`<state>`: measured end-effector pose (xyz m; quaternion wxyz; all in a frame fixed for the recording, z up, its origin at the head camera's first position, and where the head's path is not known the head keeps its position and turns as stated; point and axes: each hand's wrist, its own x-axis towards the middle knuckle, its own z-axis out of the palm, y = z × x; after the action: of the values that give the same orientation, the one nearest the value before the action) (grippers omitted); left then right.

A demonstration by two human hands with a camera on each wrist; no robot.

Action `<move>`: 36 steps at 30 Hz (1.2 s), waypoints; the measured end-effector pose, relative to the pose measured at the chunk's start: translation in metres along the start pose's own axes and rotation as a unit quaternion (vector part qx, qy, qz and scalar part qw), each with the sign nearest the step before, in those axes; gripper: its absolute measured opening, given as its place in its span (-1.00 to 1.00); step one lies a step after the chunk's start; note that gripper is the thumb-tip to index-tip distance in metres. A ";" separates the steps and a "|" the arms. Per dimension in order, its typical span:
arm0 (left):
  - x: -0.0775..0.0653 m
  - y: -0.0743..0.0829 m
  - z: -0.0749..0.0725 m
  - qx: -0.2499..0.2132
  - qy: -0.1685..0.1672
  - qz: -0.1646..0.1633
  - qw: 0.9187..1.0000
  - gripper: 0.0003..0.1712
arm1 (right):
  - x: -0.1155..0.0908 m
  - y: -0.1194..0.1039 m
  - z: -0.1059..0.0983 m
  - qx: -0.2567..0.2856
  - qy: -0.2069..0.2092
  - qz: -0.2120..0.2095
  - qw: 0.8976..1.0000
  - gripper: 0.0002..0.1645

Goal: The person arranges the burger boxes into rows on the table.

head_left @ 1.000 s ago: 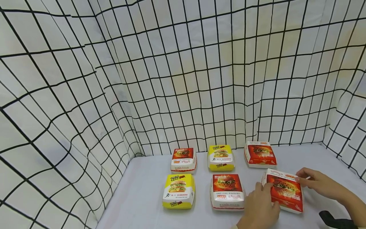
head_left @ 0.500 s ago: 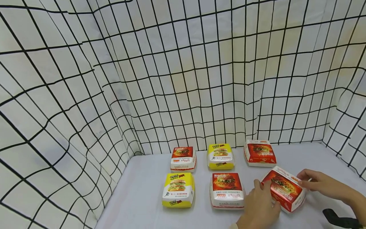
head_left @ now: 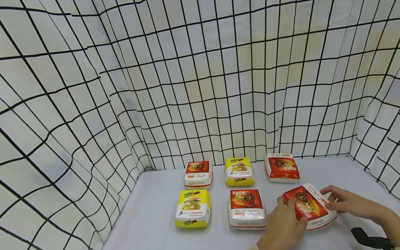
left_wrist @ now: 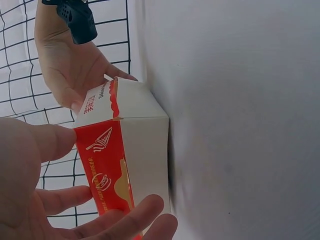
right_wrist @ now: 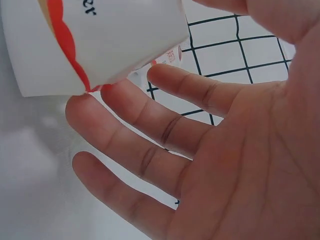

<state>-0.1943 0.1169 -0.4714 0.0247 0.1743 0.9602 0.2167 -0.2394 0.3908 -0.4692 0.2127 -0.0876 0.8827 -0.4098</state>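
Note:
A red and white burger box (head_left: 304, 205) sits on the table at the right, turned at an angle, with a burger picture on its lid. My left hand (head_left: 281, 224) holds it at the near left side; in the left wrist view the thumb touches one corner and the fingers (left_wrist: 65, 200) lie along the red side. On the opposite side my right hand (head_left: 347, 201) holds the box's far right corner. Seen from the right wrist, the fingertips (right_wrist: 85, 107) meet the white lower edge of the box, while the thumb's contact is out of frame.
Left of the hands stand a red and white box (head_left: 247, 210) and a yellow one (head_left: 193, 210). Behind them is a row of a red box (head_left: 198, 175), a yellow box (head_left: 239, 172) and another red box (head_left: 282, 168). White cloth walls with black grid lines (head_left: 218, 86) surround the table.
The burger box has turned clockwise between the two hands, its white strip swinging from the back edge to the right. The hands stay near the same spot; the other boxes keep their places.

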 end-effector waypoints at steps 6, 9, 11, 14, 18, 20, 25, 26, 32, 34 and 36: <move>-0.001 -0.002 0.003 -0.002 -0.002 0.005 1.000 -0.36 | -0.002 -0.003 0.000 -0.001 -0.007 0.012 1.000 -0.19; -0.001 -0.002 0.003 0.002 0.004 0.008 1.000 -0.34 | -0.002 -0.003 -0.001 -0.020 0.008 0.008 1.000 -0.23; -0.002 -0.001 0.003 0.004 0.006 0.010 1.000 -0.34 | -0.001 -0.002 -0.001 -0.036 0.032 0.000 0.999 -0.29; -0.002 -0.001 0.003 0.003 0.006 0.011 1.000 -0.34 | 0.001 -0.002 0.000 -0.046 0.076 -0.018 0.996 -0.34; -0.001 -0.002 0.004 -0.003 -0.002 0.010 1.000 -0.34 | 0.006 -0.002 0.005 -0.025 0.103 -0.045 0.993 -0.30; -0.001 -0.002 0.005 -0.005 -0.006 0.009 1.000 -0.34 | 0.007 -0.001 0.008 -0.017 0.099 -0.050 0.994 -0.28; 0.002 -0.002 0.008 -0.014 -0.021 -0.002 1.000 -0.37 | 0.009 0.001 0.010 -0.015 0.086 -0.036 0.996 -0.30; 0.002 -0.001 0.008 -0.018 -0.024 -0.007 1.000 -0.38 | 0.009 0.002 0.009 -0.014 0.084 -0.039 0.996 -0.31; 0.004 0.001 0.005 -0.028 -0.034 -0.034 0.998 -0.41 | 0.008 0.005 0.005 0.003 0.061 -0.057 0.996 -0.37; 0.005 0.001 0.004 -0.024 -0.037 -0.034 0.998 -0.42 | 0.008 0.005 0.004 0.005 0.058 -0.051 0.997 -0.40; 0.005 0.000 0.002 -0.022 -0.039 -0.032 0.998 -0.45 | 0.007 0.006 0.002 0.006 0.056 -0.056 0.997 -0.42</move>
<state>-0.1986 0.1200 -0.4733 0.0730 0.1513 0.9586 0.2300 -0.2445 0.3906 -0.4770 0.1400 -0.1125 0.8844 -0.4308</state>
